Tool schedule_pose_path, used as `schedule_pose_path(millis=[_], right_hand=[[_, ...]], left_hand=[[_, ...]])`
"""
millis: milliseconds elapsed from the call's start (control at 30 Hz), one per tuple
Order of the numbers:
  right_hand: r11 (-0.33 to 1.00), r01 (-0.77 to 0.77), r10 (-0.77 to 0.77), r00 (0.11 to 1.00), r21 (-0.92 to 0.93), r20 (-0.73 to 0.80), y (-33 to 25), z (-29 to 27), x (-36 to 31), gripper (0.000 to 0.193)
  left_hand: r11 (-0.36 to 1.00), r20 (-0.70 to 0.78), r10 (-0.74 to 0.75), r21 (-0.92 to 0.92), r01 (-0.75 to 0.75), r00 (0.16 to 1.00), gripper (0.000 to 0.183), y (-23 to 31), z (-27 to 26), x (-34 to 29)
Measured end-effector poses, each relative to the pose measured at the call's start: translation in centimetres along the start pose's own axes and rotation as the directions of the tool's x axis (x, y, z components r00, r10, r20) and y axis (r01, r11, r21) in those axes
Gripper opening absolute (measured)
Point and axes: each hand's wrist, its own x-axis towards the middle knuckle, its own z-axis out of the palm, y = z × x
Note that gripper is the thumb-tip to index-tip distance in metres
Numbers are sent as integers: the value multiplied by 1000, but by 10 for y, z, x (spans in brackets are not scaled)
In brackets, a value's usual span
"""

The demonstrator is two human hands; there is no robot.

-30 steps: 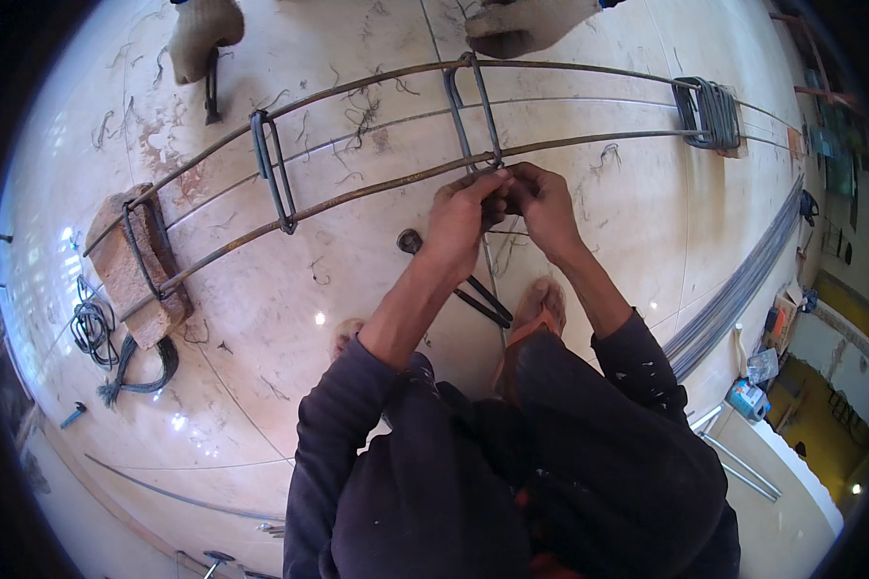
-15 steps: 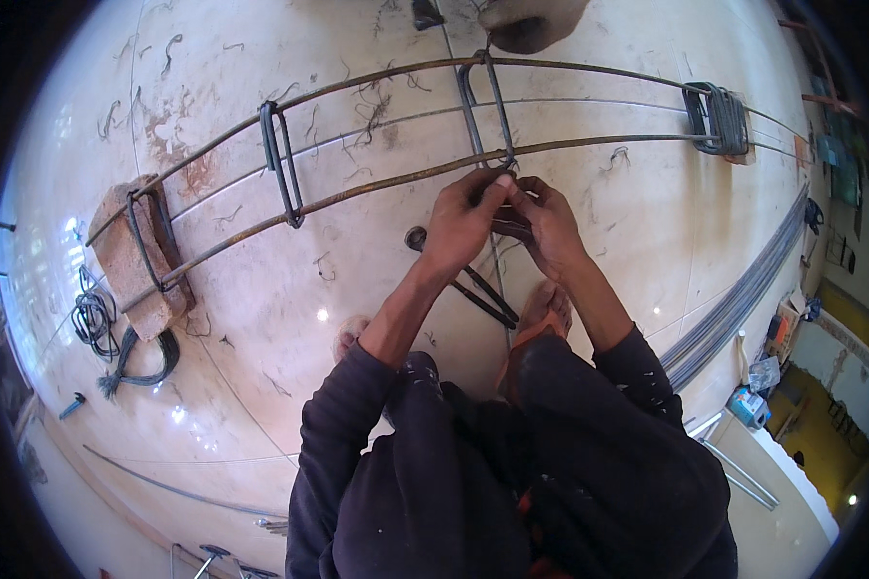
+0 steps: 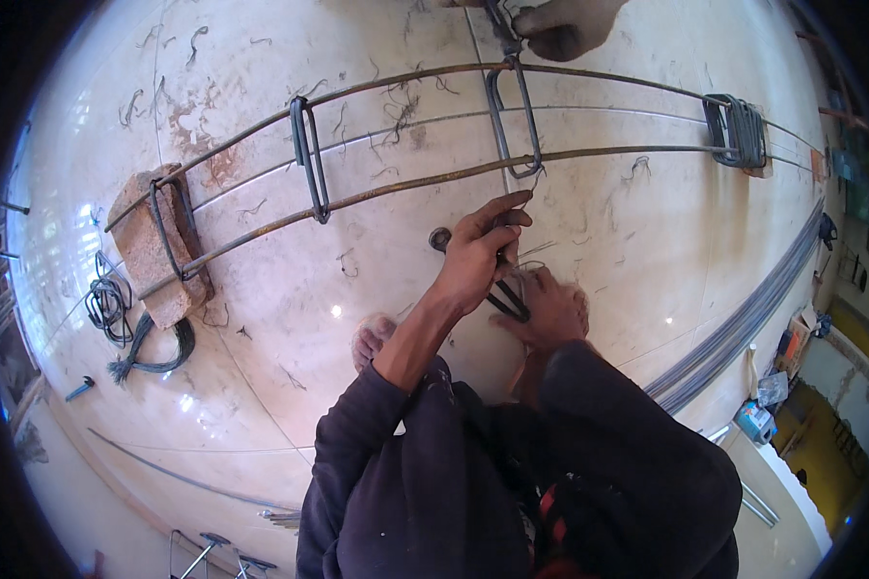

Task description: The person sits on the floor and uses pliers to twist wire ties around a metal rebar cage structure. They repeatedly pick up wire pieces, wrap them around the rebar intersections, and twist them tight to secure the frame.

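My left hand [image 3: 478, 256] is closed just below the near bar of a rebar frame [image 3: 406, 184], with thin tie wires [image 3: 537, 253] sticking out of its fingers. A twisted wire end [image 3: 539, 181] hangs from the rectangular stirrup [image 3: 529, 121] just above it. Lower right, my right hand [image 3: 550, 311] closes about the dark handles of the pincers [image 3: 510, 301], which lie on the floor by my foot. The pincers' round head [image 3: 440, 238] shows left of my left hand. Across the frame, another person's hand [image 3: 570, 29] is by a dark tool [image 3: 502, 24] at the same stirrup's far corner.
A stone block [image 3: 154, 251] props the frame's left end. Bunched stirrups [image 3: 739, 130] hang at its right. Coiled wire [image 3: 109, 307] and a wire bundle [image 3: 169, 357] lie left. Long rods [image 3: 743, 314] lie right. Wire scraps litter the tiles.
My hands have come apart from the stirrup's near corner. The right went down to the pincers; the left dropped slightly. The other person's dark tool has come to the far corner.
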Motion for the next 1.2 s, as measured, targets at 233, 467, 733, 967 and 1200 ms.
schedule_pose_path(millis=[233,467,733,967,1200], right_hand=[[989,142,-141,990,-42,14,5,30,-5,56],[695,-298,99,941,654,323,56,5,-2,48],[761,-63,59,998,646,27,40,-84,-15,43],[991,1,5,999,136,-44,16,-129,-21,44],[999,36,-39,996,-29,-80,-6,-151,-27,40]], left_hand=[[947,58,56,314,-71,997,50,10,-8,-9],[973,139,-45,229,12,989,51,30,-12,-13],[897,119,-4,440,-49,993,50,35,-13,-11],[855,145,84,497,-146,986,48,29,-12,-11],[784,162,204,564,-261,965,49,17,-11,-9]])
